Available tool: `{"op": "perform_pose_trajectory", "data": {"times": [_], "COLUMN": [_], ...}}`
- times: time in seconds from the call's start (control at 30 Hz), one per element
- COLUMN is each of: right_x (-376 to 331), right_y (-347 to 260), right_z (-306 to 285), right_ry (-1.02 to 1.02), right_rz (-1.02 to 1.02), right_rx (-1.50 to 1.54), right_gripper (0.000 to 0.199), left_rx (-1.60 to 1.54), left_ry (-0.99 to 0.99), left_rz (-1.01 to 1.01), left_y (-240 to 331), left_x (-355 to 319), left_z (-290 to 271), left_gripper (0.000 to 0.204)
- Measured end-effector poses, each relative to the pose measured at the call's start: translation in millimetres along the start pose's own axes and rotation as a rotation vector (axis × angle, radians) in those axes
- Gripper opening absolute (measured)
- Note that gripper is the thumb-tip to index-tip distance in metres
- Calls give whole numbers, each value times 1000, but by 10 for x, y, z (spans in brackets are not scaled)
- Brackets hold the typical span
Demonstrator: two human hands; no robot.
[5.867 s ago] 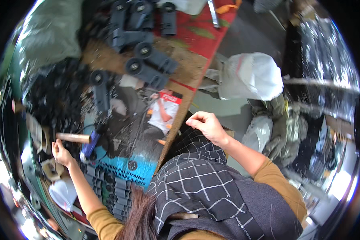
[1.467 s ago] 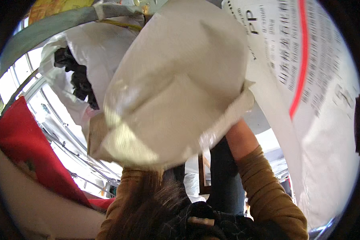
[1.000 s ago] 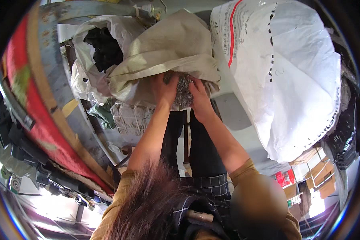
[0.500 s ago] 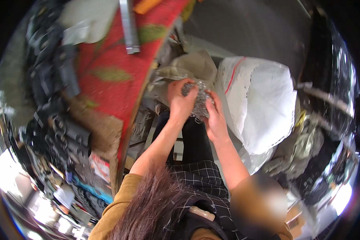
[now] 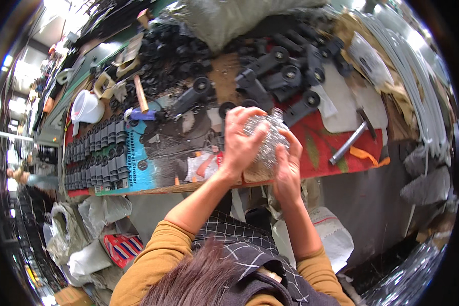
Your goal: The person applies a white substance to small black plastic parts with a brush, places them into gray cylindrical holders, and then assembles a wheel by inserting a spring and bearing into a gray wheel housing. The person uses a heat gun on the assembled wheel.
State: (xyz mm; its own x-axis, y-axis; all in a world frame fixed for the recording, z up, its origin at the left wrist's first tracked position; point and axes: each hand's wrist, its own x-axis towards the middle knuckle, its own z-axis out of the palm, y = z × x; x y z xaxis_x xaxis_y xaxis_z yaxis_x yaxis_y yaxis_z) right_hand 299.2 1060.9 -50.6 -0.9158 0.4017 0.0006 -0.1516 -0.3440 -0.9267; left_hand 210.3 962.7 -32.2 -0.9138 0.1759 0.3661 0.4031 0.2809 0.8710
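Observation:
Over the front edge of the worktable, both hands cup a loose clump of small shiny metal pieces point(image 5: 271, 142); their exact kind is too small to make out. My left hand point(image 5: 239, 142) wraps the near left side of the clump with its fingers curled over the top. My right hand point(image 5: 287, 166) presses against the right side, fingers bent round it. Just beyond the hands lie black plastic parts with wheels point(image 5: 286, 76). Under the clump a bare brown board point(image 5: 257, 172) shows at the table edge.
Black parts stand in rows point(image 5: 97, 171) at the left, beside a blue printed sheet point(image 5: 140, 163). Behind them are a white bucket point(image 5: 88, 107) and a wooden handle point(image 5: 141, 94). A metal strip point(image 5: 348, 147) lies on red cloth at right. Below stands a white sack point(image 5: 331, 237).
My view has swung up from the sacks beside the table to the tabletop. Both hands have brought the clump of metal pieces from above the sacks to the table's front edge.

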Motion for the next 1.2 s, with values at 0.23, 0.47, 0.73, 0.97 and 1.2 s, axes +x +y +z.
{"op": "perform_pose_trajectory", "data": {"times": [0.23,0.47,0.73,0.97,1.2], "right_x": [1198,2102,2302,2399,2259], "right_y": [911,2034,2174,2018,1957], "right_z": [1721,2855,2883,2893,2496], "right_ry": [-312,-288,-330,-352,-216], "right_rz": [-144,80,-194,14,-13], "right_rx": [-421,-349,-500,-87,-462], "right_gripper": [33,47,70,60,44], "left_rx": [-255,247,675,472,732], "left_ry": [250,-60,-298,-336,-227], "left_rz": [-113,-206,205,348,199], "left_y": [-1362,-2903,-2785,-2612,-2450], "left_x": [992,2055,2296,2178,2125], "left_z": [-1439,-2463,-2674,-2361,-2512], "left_gripper": [22,40,38,43,22]}}
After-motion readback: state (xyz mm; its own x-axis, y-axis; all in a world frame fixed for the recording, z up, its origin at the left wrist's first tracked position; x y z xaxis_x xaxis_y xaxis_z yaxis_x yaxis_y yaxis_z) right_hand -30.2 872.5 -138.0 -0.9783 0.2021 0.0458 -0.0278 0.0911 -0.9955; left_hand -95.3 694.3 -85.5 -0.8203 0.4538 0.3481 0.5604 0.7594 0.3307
